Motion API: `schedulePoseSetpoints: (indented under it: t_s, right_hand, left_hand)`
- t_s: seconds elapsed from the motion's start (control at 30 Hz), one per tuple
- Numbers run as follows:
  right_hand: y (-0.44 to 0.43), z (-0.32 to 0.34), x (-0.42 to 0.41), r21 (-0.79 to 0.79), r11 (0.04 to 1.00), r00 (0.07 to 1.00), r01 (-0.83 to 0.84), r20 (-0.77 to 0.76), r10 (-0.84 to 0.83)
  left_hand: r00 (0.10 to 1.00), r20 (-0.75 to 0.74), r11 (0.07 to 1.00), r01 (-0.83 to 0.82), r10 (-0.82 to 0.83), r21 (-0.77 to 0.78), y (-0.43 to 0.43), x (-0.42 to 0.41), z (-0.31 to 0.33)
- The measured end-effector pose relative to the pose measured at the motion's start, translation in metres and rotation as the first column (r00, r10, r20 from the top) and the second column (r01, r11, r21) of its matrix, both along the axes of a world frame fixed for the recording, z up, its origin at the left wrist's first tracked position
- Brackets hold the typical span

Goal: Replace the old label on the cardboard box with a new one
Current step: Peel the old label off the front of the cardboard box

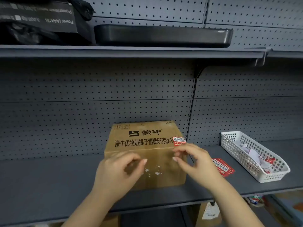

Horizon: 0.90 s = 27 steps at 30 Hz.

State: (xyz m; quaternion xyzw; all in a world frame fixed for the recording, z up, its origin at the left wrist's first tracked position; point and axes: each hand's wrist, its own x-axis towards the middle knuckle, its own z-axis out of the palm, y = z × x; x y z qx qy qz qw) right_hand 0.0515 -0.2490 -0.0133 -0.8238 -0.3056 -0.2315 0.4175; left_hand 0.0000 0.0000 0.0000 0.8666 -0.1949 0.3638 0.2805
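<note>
From the head camera, the cardboard box [144, 149] sits at the centre of the frame on a grey shelf [49, 177], its printed top facing up. A red-and-white label [179, 141] sticks at the box's upper right edge. White paper scraps [153, 171] cling to its front face. The left hand [118, 171] and right hand [195, 159] hover before the box, fingers loosely curled, grasping nothing visible. At right lie red labels [223, 167] beside a white basket [252, 155].
</note>
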Motion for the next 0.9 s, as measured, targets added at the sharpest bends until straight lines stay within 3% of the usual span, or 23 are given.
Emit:
schedulePoseSetpoints:
  t_s: [0.13, 0.23, 0.5, 0.7, 0.9]
  right_hand:
    - [-0.013, 0.002, 0.038, 0.076, 0.989, 0.991, 0.129, -0.051, -0.125]
    - [-0.023, 0.005, 0.074, -0.008, 0.990, 0.983, 0.140, -0.117, -0.140]
    - [-0.037, 0.029, 0.135, -0.299, 0.937, 0.934, -0.182, -0.349, 0.070]
    - [-0.039, 0.032, 0.142, -0.374, 0.888, 0.955, -0.265, -0.231, 0.188]
    - [-0.036, 0.034, 0.148, -0.398, 0.872, 0.952, -0.286, -0.221, 0.211]
  left_hand:
    - [0.999, -0.031, 1.000, 0.020, -0.020, -0.022, -0.009, 0.026, 0.003]
    - [1.000, -0.014, 1.000, 0.022, -0.022, -0.005, -0.023, 0.050, 0.003]
    - [0.984, -0.158, 0.990, -0.065, 0.085, 0.128, -0.060, 0.104, 0.000]
    - [0.955, -0.186, 0.961, -0.194, 0.231, 0.197, -0.067, 0.108, -0.008]
    - [0.944, -0.211, 0.952, -0.208, 0.256, 0.224, -0.069, 0.108, -0.009]
